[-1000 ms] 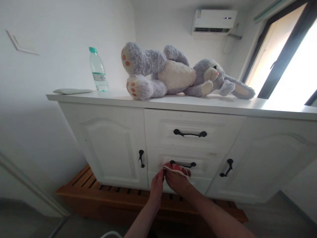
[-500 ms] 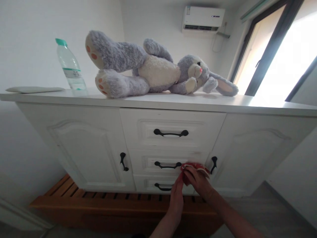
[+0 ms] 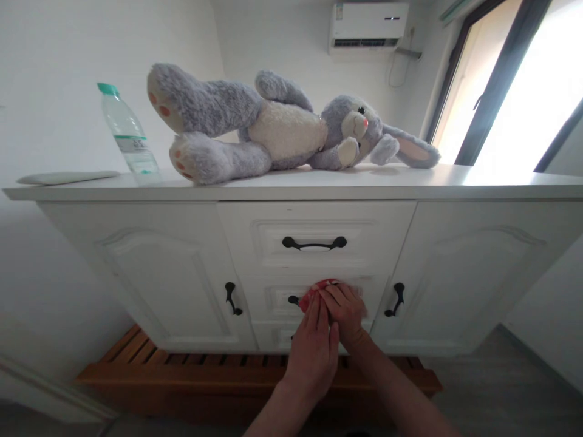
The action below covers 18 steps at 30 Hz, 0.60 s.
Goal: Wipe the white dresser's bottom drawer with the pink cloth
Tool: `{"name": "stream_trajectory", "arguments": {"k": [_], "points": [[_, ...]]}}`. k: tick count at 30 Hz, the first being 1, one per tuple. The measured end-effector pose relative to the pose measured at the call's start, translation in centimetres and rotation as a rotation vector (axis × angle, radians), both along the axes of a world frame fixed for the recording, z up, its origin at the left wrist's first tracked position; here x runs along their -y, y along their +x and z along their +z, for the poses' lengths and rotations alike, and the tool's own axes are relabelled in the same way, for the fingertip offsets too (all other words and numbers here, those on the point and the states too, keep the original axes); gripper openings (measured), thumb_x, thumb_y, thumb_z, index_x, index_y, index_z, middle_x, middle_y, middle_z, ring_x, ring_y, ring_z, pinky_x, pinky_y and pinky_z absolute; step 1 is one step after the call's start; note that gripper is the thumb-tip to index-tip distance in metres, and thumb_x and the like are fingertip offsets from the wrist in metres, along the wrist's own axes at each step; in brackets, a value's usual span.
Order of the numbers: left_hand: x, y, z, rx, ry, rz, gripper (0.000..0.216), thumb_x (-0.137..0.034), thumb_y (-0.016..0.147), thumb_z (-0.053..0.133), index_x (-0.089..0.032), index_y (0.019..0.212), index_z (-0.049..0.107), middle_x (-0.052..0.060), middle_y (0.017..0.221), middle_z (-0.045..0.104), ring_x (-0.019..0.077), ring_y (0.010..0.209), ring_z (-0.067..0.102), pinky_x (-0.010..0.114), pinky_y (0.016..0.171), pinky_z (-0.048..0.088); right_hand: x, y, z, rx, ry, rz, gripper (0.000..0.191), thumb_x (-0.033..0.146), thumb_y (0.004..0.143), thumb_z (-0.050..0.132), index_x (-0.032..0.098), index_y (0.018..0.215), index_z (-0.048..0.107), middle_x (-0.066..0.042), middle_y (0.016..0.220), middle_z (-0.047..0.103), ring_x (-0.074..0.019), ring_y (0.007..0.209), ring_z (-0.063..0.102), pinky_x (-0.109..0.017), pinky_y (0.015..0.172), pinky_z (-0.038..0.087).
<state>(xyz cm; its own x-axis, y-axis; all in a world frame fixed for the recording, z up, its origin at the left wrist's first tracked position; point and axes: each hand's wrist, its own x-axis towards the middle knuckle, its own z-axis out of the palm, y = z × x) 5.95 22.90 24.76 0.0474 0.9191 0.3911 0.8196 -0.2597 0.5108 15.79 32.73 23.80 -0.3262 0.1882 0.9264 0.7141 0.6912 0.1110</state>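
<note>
A red cloth [image 3: 320, 287] with some pale patterning lies bunched over the handle [image 3: 294, 300] of the middle drawer, hiding most of that handle. My right hand [image 3: 342, 307] is closed on the cloth, fingers bent over its right side. From below left, my left hand [image 3: 315, 349] reaches in, its fingers together and pressed against the cloth's lower edge. The two hands touch. Behind them is a white cabinet [image 3: 319, 209] with its drawers closed. My hands cover much of the bottom drawer and nearly all of its handle.
A grey plush rabbit [image 3: 286, 133] lies on the cabinet top, with a green-capped bottle [image 3: 130, 136] and a flat pale object [image 3: 68, 177] to its left. Black handles [image 3: 314, 244] stick out from drawers and doors. A slatted wooden bench [image 3: 182, 376] is below.
Both hands and the red cloth have moved left, from the right end of the middle drawer's handle onto the handle itself. The camera view has shifted slightly.
</note>
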Motion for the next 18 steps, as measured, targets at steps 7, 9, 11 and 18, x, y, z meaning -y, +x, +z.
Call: {"name": "stream_trajectory", "arguments": {"k": [7, 9, 11, 18], "points": [[0.8, -5.1, 0.5, -0.120, 0.033, 0.052, 0.058, -0.034, 0.100, 0.026, 0.000, 0.147, 0.036, 0.025, 0.157, 0.039, 0.0265, 0.148, 0.031, 0.048, 0.121, 0.033, 0.4, -5.4, -0.2, 0.077, -0.086, -0.023, 0.012, 0.017, 0.090, 0.063, 0.020, 0.079, 0.066, -0.002, 0.078, 0.067, -0.0189, 0.077, 0.055, -0.035, 0.066, 0.034], [1.1, -6.3, 0.4, -0.087, 0.031, 0.066, 0.059, -0.034, 0.100, 0.026, -0.001, 0.148, 0.033, 0.024, 0.159, 0.036, 0.0253, 0.150, 0.028, 0.047, 0.122, 0.031, 0.5, -7.0, -0.3, 0.099, -0.092, -0.010, 0.009, 0.017, 0.089, 0.063, 0.020, 0.081, 0.066, -0.002, 0.079, 0.067, -0.0189, 0.078, 0.054, -0.035, 0.068, 0.035], [1.5, -7.5, 0.1, -0.037, 0.027, 0.084, 0.059, -0.034, 0.101, 0.025, -0.003, 0.150, 0.030, 0.022, 0.161, 0.032, 0.0237, 0.151, 0.024, 0.047, 0.123, 0.028, 0.7, -8.4, -0.4, 0.106, -0.083, -0.009, 0.008, 0.017, 0.088, 0.065, 0.020, 0.080, 0.065, -0.002, 0.078, 0.067, -0.0192, 0.078, 0.054, -0.035, 0.068, 0.035], [2.7, -9.5, -4.7, 0.245, -0.037, 0.111, 0.058, -0.037, 0.101, 0.024, -0.015, 0.155, 0.020, 0.012, 0.167, 0.020, 0.0180, 0.153, 0.017, 0.044, 0.125, 0.021, 2.1, -9.5, -2.3, 0.301, -0.021, 0.082, 0.016, 0.018, 0.093, 0.058, 0.017, 0.106, 0.067, -0.006, 0.109, 0.070, -0.0217, 0.098, 0.056, -0.041, 0.082, 0.040]]}}
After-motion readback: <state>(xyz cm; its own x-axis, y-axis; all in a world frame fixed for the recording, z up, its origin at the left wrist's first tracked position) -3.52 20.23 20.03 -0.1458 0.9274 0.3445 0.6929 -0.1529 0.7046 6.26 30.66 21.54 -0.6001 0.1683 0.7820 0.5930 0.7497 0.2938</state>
